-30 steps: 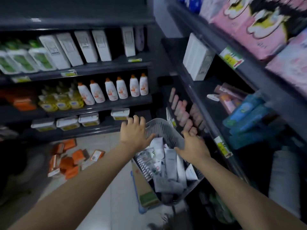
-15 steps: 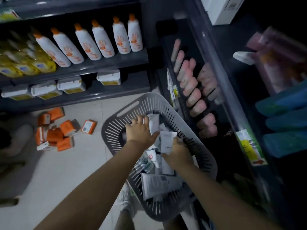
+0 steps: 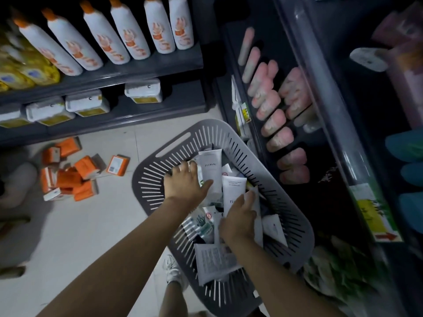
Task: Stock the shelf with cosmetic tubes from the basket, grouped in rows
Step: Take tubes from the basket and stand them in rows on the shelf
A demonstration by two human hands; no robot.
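A grey slotted basket (image 3: 158,177) sits low in front of me, holding several white cosmetic tubes. My left hand (image 3: 185,184) lies over a white tube marked FLORAL (image 3: 210,168), thumb on its lower part and fingers along its left edge. My right hand (image 3: 238,220) is closed around a second white tube (image 3: 233,186) and a flat white one beside it. More tubes (image 3: 215,261) lie lower in the basket. On the dark shelf (image 3: 286,53) to the right, pink tubes (image 3: 272,106) stand in rows.
White bottles with orange caps (image 3: 128,37) and white tubs (image 3: 87,104) fill the shelves on the left. Orange boxes (image 3: 68,177) lie scattered on the tiled floor. My shoe (image 3: 174,271) shows beside the basket. Teal packs (image 3: 409,145) sit on the upper right shelf.
My view tipped down from the shelves onto the basket. Both hands went from the basket's rim into the tubes; the left now covers a FLORAL tube, the right grips another.
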